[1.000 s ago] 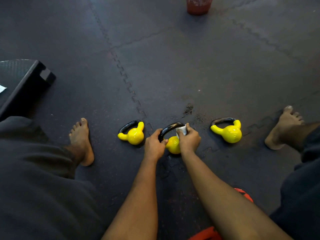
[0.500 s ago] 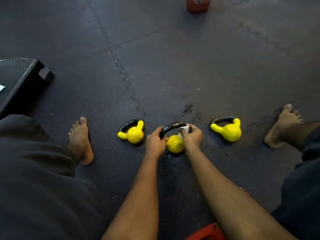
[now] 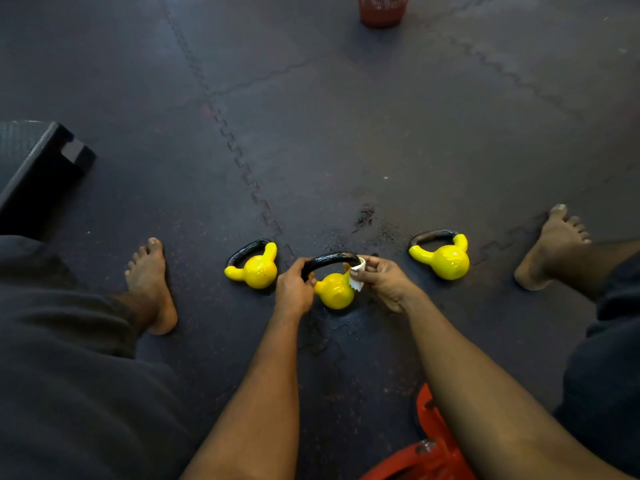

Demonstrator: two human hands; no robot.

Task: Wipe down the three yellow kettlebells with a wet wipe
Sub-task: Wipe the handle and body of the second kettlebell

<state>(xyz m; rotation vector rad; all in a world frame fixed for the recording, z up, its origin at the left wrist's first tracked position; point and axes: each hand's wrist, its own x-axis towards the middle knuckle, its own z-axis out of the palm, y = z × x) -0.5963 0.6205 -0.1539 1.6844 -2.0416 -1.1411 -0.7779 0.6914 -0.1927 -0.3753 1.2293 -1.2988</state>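
Three yellow kettlebells with black handles lie in a row on the dark rubber floor. My left hand (image 3: 294, 289) grips the left end of the middle kettlebell's (image 3: 335, 289) black handle. My right hand (image 3: 382, 278) pinches a small white wet wipe (image 3: 356, 277) against the right end of that handle, where it meets the yellow body. The left kettlebell (image 3: 254, 268) and the right kettlebell (image 3: 446, 259) lie untouched on either side.
My bare feet rest on the floor, one (image 3: 150, 285) left of the row and one (image 3: 550, 247) right of it. A black bench (image 3: 38, 168) stands at the far left. A red basket (image 3: 382, 8) is at the top. An orange-red object (image 3: 429, 455) lies beneath my right forearm.
My right hand with the wipe has slid from over the middle kettlebell's body out to the right end of its handle, uncovering the yellow body. My left hand keeps its grip.
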